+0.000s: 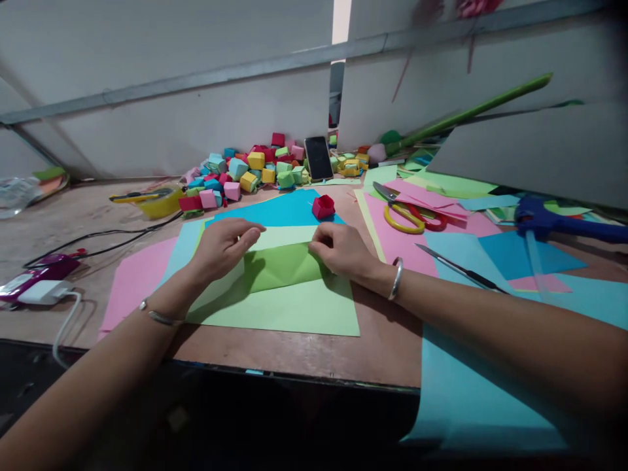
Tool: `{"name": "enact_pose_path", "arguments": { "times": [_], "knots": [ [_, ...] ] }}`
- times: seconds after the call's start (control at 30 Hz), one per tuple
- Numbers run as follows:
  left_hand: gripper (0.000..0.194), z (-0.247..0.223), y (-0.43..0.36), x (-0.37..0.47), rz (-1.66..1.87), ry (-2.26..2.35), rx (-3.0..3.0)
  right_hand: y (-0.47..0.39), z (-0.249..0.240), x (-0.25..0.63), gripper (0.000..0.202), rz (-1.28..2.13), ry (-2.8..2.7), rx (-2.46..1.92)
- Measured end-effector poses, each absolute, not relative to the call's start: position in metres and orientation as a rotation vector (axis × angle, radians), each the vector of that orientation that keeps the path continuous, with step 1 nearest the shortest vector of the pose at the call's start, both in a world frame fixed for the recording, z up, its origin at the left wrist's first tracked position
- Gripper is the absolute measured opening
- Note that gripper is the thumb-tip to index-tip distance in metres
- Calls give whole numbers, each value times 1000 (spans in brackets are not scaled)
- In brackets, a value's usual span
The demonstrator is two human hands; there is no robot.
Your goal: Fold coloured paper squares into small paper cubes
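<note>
My right hand (338, 250) pinches the right end of a green strip of paper (282, 267), with thumb and fingertips together at its upper corner. Creases run across the strip, which stands slightly off the sheets below. Near the strip's left end is my left hand (228, 247), fingers stretched out and holding nothing. Under both lies a pale green paper sheet (279, 317), on top of blue paper (275, 208) and other coloured sheets. A small red folded paper box (323, 207) sits just beyond my right hand.
Folded paper cubes (250, 167) are heaped at the back beside a phone (318, 158). On the right lie scissors (405, 216), a black craft knife (461, 268), a blue glue gun (549, 219) and loose paper. A yellow tape dispenser (159, 201), cables and a white charger (44, 292) are left.
</note>
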State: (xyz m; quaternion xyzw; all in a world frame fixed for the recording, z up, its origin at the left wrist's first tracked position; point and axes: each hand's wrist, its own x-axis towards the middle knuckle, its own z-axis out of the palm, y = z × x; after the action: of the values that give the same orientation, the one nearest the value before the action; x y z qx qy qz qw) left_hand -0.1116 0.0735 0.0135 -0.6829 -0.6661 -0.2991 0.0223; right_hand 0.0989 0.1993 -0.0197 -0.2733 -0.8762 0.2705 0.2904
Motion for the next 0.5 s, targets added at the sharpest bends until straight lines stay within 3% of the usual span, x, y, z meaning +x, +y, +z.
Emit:
{"name": "enact_pose_path", "arguments": {
  "times": [0.1, 0.3, 0.43, 0.5],
  "knots": [
    [34, 14, 75, -115, -970, -2142, -2171, 197, -18, 101, 11, 717, -2216, -684],
    [18, 13, 76, -118, -1124, -2132, -2115, 199, -17, 99, 12, 773, -2137, -642],
    [24, 12, 79, -116, -1383, -2150, -1937, 198, -15, 99, 12, 853, -2089, -626],
    [33, 12, 81, -115, -1704, -2206, -1831, 198, -15, 99, 13, 920, -1994, -627]
  ]
}}
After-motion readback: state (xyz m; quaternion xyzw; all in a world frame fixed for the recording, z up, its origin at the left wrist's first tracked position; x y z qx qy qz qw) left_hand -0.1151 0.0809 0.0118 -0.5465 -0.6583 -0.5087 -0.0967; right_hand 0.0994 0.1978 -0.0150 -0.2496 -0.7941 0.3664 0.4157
